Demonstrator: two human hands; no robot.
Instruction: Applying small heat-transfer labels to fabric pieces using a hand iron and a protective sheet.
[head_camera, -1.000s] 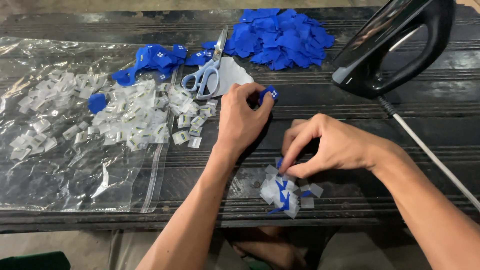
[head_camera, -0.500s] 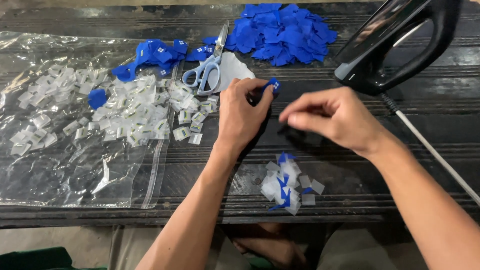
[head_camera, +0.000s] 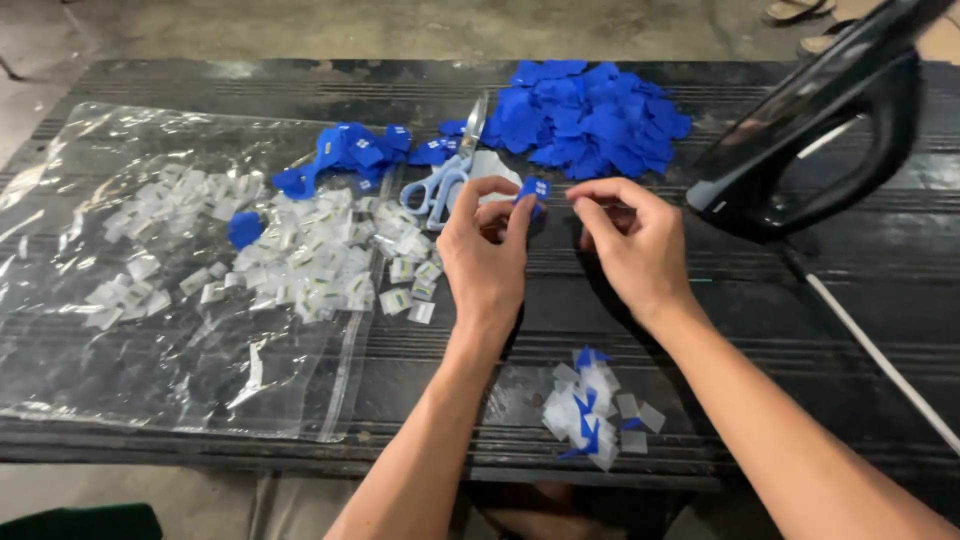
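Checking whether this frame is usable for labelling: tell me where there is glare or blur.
Head view: glare streaks the clear plastic bag; the left hand, its small blue piece and the right hand are sharp; the black iron looks slightly soft.

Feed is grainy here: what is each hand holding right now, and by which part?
Left hand pinches a small blue tag by its lower edge, between thumb and fingertips. Right hand appears empty, fingers close beside the tag.

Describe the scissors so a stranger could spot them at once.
Start at the big heap of blue pieces at the table's far edge. Just left of it lie the scissors, beyond the left hand: the only metal blades, with pale blue handles.
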